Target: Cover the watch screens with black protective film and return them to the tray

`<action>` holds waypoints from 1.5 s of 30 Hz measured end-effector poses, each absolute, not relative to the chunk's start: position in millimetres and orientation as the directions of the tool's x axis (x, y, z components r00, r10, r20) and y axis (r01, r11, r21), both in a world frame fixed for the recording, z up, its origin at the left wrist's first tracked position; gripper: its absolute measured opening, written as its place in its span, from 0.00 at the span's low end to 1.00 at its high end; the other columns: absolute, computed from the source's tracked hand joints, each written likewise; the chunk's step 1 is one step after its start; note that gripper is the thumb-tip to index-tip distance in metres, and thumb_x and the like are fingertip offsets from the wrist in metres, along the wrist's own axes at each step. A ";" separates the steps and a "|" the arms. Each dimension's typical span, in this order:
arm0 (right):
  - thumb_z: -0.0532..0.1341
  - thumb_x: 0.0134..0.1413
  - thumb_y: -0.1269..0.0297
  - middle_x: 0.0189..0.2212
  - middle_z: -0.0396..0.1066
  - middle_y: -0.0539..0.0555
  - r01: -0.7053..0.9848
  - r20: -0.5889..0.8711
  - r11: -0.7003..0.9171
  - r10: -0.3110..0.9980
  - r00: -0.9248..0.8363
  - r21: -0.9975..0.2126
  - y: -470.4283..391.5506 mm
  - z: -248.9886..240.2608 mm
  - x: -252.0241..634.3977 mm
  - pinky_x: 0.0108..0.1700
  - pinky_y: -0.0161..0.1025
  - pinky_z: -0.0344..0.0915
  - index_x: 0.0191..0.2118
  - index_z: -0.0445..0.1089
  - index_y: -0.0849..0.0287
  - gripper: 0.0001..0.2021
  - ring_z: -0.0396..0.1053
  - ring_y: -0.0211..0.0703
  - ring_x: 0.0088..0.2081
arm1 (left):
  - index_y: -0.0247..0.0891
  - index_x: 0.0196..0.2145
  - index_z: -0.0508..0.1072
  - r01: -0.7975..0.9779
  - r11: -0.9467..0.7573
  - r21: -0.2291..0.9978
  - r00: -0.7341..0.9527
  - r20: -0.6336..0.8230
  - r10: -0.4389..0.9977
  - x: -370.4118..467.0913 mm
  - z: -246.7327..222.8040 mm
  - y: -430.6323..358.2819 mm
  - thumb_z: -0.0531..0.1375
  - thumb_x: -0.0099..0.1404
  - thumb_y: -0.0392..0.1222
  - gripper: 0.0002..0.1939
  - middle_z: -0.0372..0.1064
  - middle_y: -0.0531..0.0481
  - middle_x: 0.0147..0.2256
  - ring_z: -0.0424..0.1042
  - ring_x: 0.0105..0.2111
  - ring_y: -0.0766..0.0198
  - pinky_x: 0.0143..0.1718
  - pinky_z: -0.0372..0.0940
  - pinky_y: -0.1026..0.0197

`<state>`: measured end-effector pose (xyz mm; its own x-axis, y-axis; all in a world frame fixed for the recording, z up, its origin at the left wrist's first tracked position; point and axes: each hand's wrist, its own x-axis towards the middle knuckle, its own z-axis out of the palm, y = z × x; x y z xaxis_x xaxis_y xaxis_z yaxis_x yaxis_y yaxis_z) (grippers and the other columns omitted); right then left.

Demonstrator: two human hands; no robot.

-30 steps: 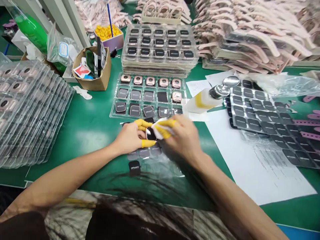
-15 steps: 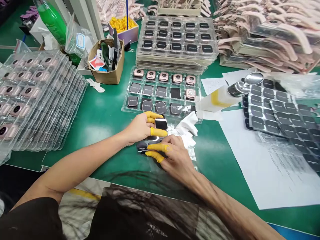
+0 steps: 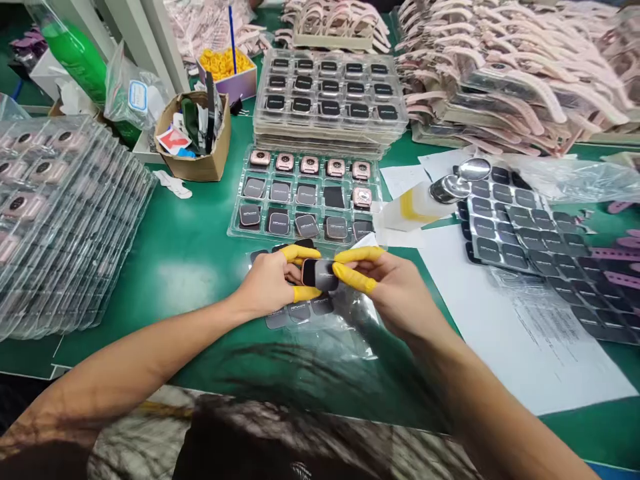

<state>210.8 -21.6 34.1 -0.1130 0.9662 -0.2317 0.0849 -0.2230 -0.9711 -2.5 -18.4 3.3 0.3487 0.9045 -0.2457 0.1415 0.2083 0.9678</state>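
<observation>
My left hand (image 3: 270, 280), with yellow finger cots, grips a smartwatch body (image 3: 309, 272) by its edges, screen facing up. My right hand (image 3: 400, 293), also in yellow cots, pinches the right edge of a dark screen film (image 3: 327, 276) with pale lettering. The film overlaps the right part of the watch face; whether it sticks there I cannot tell. Beneath both hands lie loose dark films (image 3: 300, 311) and a clear plastic bag (image 3: 357, 331). Just beyond them is a clear tray (image 3: 235, 225) holding pink watches (image 3: 310, 164) and lettered dark films (image 3: 279, 222).
A pump bottle (image 3: 410, 208) stands right of the tray, near film sheets (image 3: 530, 233) and white paper (image 3: 475, 313). Stacked trays rise at left (image 3: 100, 260) and behind (image 3: 330, 120). A cardboard box (image 3: 205, 163) holds small items. Pink straps (image 3: 500, 80) are piled at back right.
My right hand has risen from the loose films to the watch, bringing a lettered film over it. The white tissue beside my hands is largely out of sight, and the view has shifted slightly.
</observation>
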 end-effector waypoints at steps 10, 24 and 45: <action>0.84 0.28 0.53 0.29 0.80 0.51 -0.110 -0.441 -0.449 0.893 -0.090 -0.887 -24.2 -2.1 203.3 0.36 0.38 0.77 0.34 0.81 0.55 0.23 0.77 0.43 0.32 | 0.40 0.55 0.81 0.393 0.142 0.908 0.350 -0.290 0.891 0.4 13.3 -16.3 0.74 0.54 0.43 0.29 0.84 0.50 0.34 0.79 0.32 0.59 0.36 0.69 0.60; 0.84 0.28 0.56 0.30 0.81 0.50 -0.116 -0.438 -0.442 0.897 -0.064 -0.889 -25.5 -3.3 203.5 0.39 0.36 0.77 0.33 0.81 0.54 0.22 0.77 0.41 0.33 | 0.42 0.56 0.81 0.405 0.108 0.908 0.361 -0.267 0.893 0.1 10.6 -16.6 0.74 0.56 0.43 0.29 0.84 0.52 0.34 0.81 0.36 0.57 0.41 0.71 0.59; 0.76 0.48 0.47 0.36 0.74 0.47 0.035 -0.240 -0.245 0.963 0.120 -0.969 -28.7 -5.6 203.6 0.28 0.36 0.72 0.44 0.74 0.51 0.22 0.73 0.36 0.26 | 0.39 0.54 0.80 0.344 0.166 0.924 0.332 -0.285 0.899 2.4 7.0 -19.5 0.74 0.55 0.39 0.28 0.83 0.51 0.32 0.81 0.35 0.58 0.40 0.73 0.59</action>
<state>203.6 -28.7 -5.6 0.1199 0.9635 -0.2395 0.0349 -0.2452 -0.9688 2.4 -19.5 7.0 0.3316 0.8993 -0.2850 0.3440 0.1660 0.9242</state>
